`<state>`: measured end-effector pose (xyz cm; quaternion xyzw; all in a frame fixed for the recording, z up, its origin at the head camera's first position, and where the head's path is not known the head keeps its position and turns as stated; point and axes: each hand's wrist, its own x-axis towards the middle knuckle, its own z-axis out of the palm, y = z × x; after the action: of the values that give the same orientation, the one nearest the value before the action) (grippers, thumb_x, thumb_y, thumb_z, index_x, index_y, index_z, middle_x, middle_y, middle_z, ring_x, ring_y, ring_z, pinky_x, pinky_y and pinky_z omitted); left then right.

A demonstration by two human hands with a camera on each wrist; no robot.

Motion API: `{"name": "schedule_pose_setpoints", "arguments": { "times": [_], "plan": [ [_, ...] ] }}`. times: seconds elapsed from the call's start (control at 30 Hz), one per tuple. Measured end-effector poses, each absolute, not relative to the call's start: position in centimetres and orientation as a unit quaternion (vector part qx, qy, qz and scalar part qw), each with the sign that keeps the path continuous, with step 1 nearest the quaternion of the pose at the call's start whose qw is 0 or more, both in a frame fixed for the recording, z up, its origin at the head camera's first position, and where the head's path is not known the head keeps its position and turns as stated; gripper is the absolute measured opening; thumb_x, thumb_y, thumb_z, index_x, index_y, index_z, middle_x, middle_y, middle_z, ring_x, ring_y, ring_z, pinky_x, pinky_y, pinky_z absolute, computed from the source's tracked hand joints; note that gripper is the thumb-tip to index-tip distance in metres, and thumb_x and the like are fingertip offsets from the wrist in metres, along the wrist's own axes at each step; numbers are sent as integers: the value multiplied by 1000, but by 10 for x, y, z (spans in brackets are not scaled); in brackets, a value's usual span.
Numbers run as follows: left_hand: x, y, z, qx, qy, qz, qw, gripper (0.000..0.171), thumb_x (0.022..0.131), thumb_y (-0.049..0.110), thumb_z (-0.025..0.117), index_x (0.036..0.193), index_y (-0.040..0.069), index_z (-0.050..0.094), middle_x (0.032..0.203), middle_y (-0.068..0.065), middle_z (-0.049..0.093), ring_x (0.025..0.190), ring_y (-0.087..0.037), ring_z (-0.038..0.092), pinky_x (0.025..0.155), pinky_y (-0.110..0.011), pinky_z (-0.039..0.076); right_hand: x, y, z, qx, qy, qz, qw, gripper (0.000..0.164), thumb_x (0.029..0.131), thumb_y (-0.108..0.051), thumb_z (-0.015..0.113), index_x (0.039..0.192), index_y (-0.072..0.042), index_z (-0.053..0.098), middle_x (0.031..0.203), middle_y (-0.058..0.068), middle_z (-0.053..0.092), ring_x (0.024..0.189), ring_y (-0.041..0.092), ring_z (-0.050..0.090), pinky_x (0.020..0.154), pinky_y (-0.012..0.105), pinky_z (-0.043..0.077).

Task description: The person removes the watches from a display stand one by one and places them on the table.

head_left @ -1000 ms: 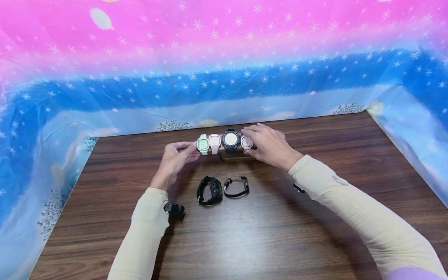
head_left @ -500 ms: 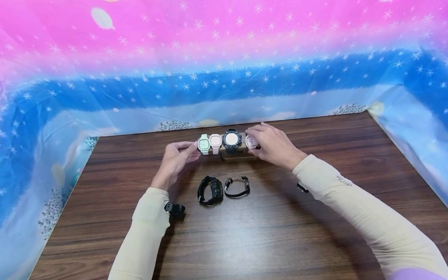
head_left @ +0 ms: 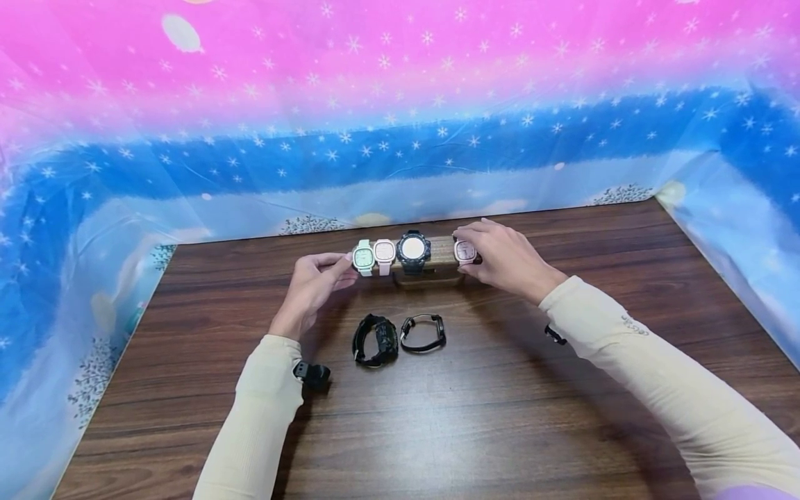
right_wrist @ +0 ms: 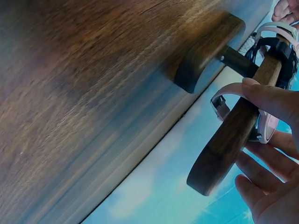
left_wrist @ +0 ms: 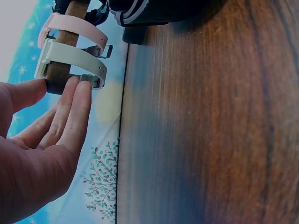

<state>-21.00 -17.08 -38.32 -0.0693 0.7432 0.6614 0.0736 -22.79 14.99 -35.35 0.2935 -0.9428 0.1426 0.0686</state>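
Note:
A wooden T-bar watch stand (right_wrist: 229, 135) bears several watches in a row: a mint-green watch (head_left: 363, 257), a pale pink watch (head_left: 384, 251), a chunky black watch (head_left: 413, 250) and a pink watch (head_left: 465, 251). My left hand (head_left: 317, 286) pinches the bar's left end beside the mint strap, thumb on one side and fingertips on the other. With thumb and fingers my right hand (head_left: 503, 258) grips the pink watch, whose strap (right_wrist: 229, 92) loops round the bar. Bare wood shows between it and the black watch. The bar's right end sticks out past it in the right wrist view.
On the brown wood-grain table (head_left: 400, 430), a black watch with a thick strap (head_left: 375, 341) and a slim black watch (head_left: 423, 333) lie nearer than the stand. The stand's wooden base (right_wrist: 205, 56) rests on the table. A printed cloth (head_left: 400, 160) hangs behind.
My right hand has slid the pink watch rightward along the bar, away from the black watch, widening the gap. My left hand keeps its place at the bar's left end.

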Motion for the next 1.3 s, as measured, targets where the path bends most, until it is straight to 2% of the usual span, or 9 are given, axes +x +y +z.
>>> {"name": "schedule_pose_setpoints", "arguments": {
  "times": [0.5, 0.83, 1.1, 1.3],
  "plan": [
    [-210, -171, -383, -71, 743, 662, 76, 39, 103, 19, 62, 130, -10, 60, 113, -20, 69, 103, -29, 71, 96, -37, 57, -227, 171, -354, 284, -944, 154, 74, 63, 79, -15, 88, 133, 0, 62, 134, 20, 62, 117, 38, 62, 99, 52, 54],
    [-210, -169, -383, -70, 739, 666, 75, 39, 103, 17, 62, 130, -11, 59, 106, -17, 70, 102, -29, 72, 96, -39, 57, -226, 181, -356, 287, -943, 149, 82, 63, 79, -15, 88, 133, 0, 62, 134, 20, 62, 112, 38, 65, 96, 51, 56],
    [-210, -170, -382, -75, 741, 663, 75, 39, 103, 17, 62, 131, -10, 59, 110, -20, 69, 104, -30, 71, 95, -35, 58, -226, 191, -358, 290, -940, 151, 94, 63, 77, -14, 89, 132, 0, 62, 132, 21, 63, 113, 38, 64, 97, 52, 55],
    [-210, -171, -383, -75, 740, 664, 76, 39, 103, 18, 62, 131, -10, 59, 107, -18, 70, 102, -27, 72, 99, -42, 55, -226, 195, -358, 292, -939, 157, 97, 63, 76, -13, 90, 132, 0, 63, 130, 21, 64, 109, 38, 66, 95, 52, 56]
  ]
}}
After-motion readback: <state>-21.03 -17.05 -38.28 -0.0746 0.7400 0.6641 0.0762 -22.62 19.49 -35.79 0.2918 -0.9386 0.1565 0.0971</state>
